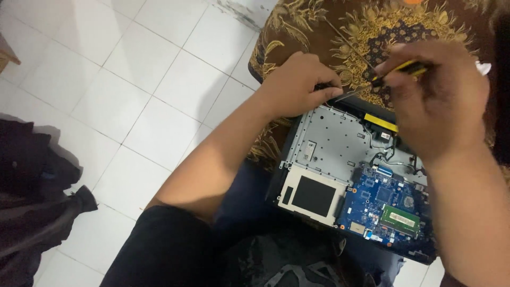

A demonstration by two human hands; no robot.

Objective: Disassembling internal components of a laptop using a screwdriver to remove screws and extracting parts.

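My right hand [435, 98] has its grip closed on a screwdriver [390, 74] with a yellow-and-black handle, tip angled down toward the far edge of the opened laptop [340, 170] — which lies across my lap, its blue circuit board [382, 204] and grey metal frame [332, 141] bare. My left hand [300, 85] is clenched at that same edge, pinching something small and dark that I cannot make out. White floor tiles [138, 95] lie beyond.

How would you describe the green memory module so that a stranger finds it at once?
Look at the opened laptop on the person's lap. On its blue circuit board, nearest the right forearm, lies the memory module. It is the only green, flat rectangular strip there.
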